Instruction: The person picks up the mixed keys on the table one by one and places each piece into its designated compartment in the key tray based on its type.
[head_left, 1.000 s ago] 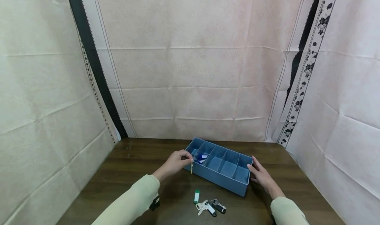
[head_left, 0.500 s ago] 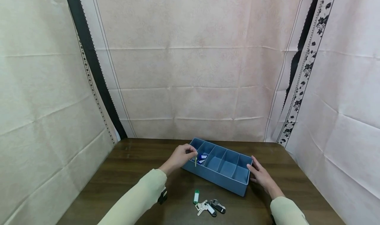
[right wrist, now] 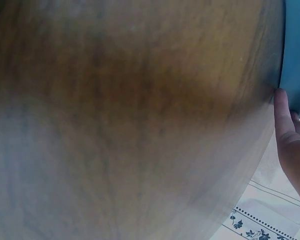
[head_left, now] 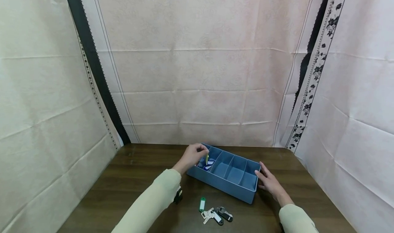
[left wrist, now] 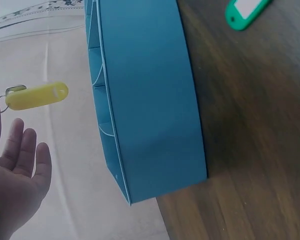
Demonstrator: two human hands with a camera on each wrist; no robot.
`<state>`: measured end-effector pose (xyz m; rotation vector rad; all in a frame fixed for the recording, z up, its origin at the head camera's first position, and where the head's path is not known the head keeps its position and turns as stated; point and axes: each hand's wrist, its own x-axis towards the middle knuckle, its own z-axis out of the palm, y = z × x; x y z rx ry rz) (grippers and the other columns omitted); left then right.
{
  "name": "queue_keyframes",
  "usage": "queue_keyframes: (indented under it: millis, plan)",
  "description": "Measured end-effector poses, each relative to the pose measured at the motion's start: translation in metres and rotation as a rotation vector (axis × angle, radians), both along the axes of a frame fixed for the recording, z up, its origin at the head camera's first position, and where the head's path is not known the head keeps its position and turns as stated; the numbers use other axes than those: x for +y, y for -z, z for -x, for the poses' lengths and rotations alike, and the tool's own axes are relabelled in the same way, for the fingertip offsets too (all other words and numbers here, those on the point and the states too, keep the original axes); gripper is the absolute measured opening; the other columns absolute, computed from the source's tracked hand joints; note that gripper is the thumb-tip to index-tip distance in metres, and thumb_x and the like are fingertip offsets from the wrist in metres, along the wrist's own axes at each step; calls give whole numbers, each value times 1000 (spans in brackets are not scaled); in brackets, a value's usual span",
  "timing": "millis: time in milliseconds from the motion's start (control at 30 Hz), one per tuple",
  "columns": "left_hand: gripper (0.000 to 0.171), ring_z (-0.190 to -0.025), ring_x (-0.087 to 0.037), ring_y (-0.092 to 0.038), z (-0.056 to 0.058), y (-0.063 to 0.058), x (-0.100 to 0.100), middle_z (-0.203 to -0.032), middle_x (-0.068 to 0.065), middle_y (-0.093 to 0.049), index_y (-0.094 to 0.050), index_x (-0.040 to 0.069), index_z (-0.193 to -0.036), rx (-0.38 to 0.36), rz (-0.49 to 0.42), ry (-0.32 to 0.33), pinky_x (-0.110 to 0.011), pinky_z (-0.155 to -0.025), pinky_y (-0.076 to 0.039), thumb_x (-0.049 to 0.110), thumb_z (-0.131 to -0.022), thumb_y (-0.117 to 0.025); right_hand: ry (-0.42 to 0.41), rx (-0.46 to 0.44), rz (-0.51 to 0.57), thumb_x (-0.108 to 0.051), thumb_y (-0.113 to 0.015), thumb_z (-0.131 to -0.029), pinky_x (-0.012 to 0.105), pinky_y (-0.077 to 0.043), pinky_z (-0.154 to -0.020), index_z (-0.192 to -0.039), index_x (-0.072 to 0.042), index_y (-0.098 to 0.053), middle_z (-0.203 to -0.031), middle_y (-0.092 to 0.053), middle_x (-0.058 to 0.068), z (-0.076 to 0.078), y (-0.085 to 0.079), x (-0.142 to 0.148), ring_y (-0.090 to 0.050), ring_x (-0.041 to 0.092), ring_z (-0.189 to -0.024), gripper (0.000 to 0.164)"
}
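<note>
My left hand (head_left: 192, 156) pinches the ring of a yellow key tag (left wrist: 37, 96), its other fingers loosely spread. A key on that ring is mostly hidden behind the tag. In the head view the yellow tag hangs over the left part of a blue compartment box (head_left: 221, 185). Blue key tags (head_left: 209, 163) with white labels lie in a compartment below it. At the box's right end, my right hand (head_left: 271, 183) holds the wall, thumb over the rim and fingers along the outside. The right wrist view shows fingers (right wrist: 281, 112) against that end.
In front of the box on the brown wooden table (head_left: 144, 168) lie a green key tag (head_left: 202, 204), silver keys (head_left: 207, 215) and black key tags (head_left: 227, 215). The box's middle and right compartments show bare floors. Pale cloth (head_left: 200, 72) hangs behind and at both sides.
My left hand has moved right and away from me, carrying the yellow key tag from the box's front wall to over its left compartments. The right hand stays at the box's end.
</note>
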<state>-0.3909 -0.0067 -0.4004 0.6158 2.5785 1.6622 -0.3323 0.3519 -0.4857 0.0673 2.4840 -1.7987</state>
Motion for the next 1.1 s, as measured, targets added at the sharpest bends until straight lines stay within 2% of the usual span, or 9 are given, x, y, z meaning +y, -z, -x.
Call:
queue_keyframes:
  millis: [100,200,333,433,533,667,1000,1100]
  plan:
    - [16,-50,-26,-48,4,-1,6,-97,-4,-62,-68,18,-103,10,-1,-24,-43,-52,-52,33,-98,-63,3,-6,2,-38,-42,-107,57,-41,-100,-160,-19,3,-160,2,29,2,0,0,-18,55,-140,72]
    - [16,-60,-20,-52,8,-2,12,-99,-2,-62,-69,17,-102,31,-1,-42,-39,-50,-50,32,-98,-64,6,-7,10,-37,-42,-107,58,-41,-100,-160,-20,3,-161,2,28,3,0,1,-17,55,-141,71]
    - [15,-87,-19,-57,13,-4,21,-100,0,-64,-70,16,-100,53,-17,-45,-38,-69,-53,30,-98,-64,1,-8,14,-36,-41,-107,58,-41,-100,-160,-20,4,-161,3,28,3,1,1,-16,55,-141,71]
    - [14,-95,-20,-58,16,-4,28,-100,1,-66,-71,16,-99,61,-32,-52,-41,-85,-50,28,-98,-64,5,-9,15,-36,-41,-107,57,-42,-100,-160,-20,3,-161,3,28,3,1,2,-16,55,-141,71]
    - [14,-95,-19,-58,19,-4,37,-99,1,-66,-72,13,-99,70,-59,-58,-41,-88,-49,25,-98,-65,6,-7,9,-38,-41,-107,57,-42,-100,-160,-20,4,-160,3,29,3,1,3,-16,55,-141,71]
    - [15,-93,-18,-58,21,-4,48,-98,0,-67,-72,8,-100,69,-81,-53,-38,-85,-49,21,-97,-65,13,-7,13,-38,-41,-107,57,-42,-100,-160,-21,3,-161,2,28,3,2,4,-16,54,-141,71]
    - [12,-95,-16,-59,25,-4,60,-100,4,-67,-73,16,-96,52,-54,-50,-39,-85,-49,25,-98,-64,7,20,44,-31,-44,-107,57,-43,-99,-160,-18,0,-161,-1,29,3,6,1,-20,52,-141,70]
    - [13,-94,-16,-60,27,-2,63,-100,3,-67,-73,14,-96,66,-53,-49,-39,-84,-49,23,-98,-64,8,22,47,-31,-43,-108,58,-43,-98,-160,-16,0,-160,-1,29,3,6,0,-20,53,-141,69]
